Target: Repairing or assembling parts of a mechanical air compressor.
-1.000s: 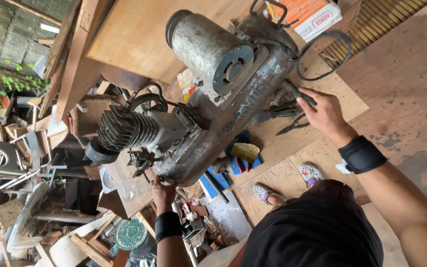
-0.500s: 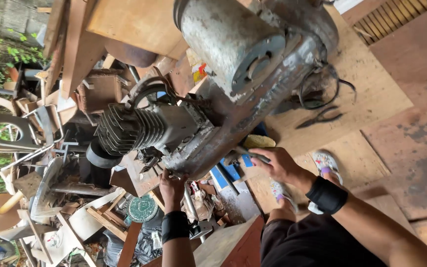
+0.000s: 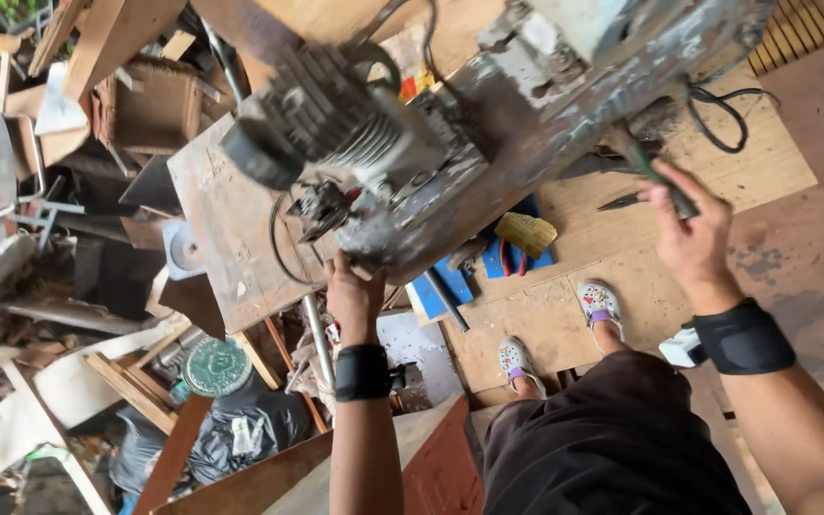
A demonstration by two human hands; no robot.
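Note:
A worn grey machine with a finned cylinder (image 3: 336, 114) and a long paint-chipped metal base frame (image 3: 545, 124) fills the top of the view. My left hand (image 3: 355, 296), with a black wristband, grips the lower edge of that frame beneath the cylinder. My right hand (image 3: 693, 234), also with a black wristband, is closed on the handle of a dark, thin hand tool (image 3: 655, 176) that reaches up against the right end of the frame. The tool's working end is hidden by the machine. A black cable (image 3: 717, 114) loops beside it.
Plywood sheets (image 3: 736, 162) cover the floor, with a blue tool tray and a yellow brush (image 3: 524, 234) under the machine. A worn wooden tabletop (image 3: 231, 248) is on the left, beside scrap wood, black bags (image 3: 240, 429) and a green round disc (image 3: 216, 367). My feet in white clogs (image 3: 603, 303) stand below.
The view has come closer to the machine. My right hand went from the blue tools under the machine up to the frame's right end and now holds a tool. My left hand stays on the frame.

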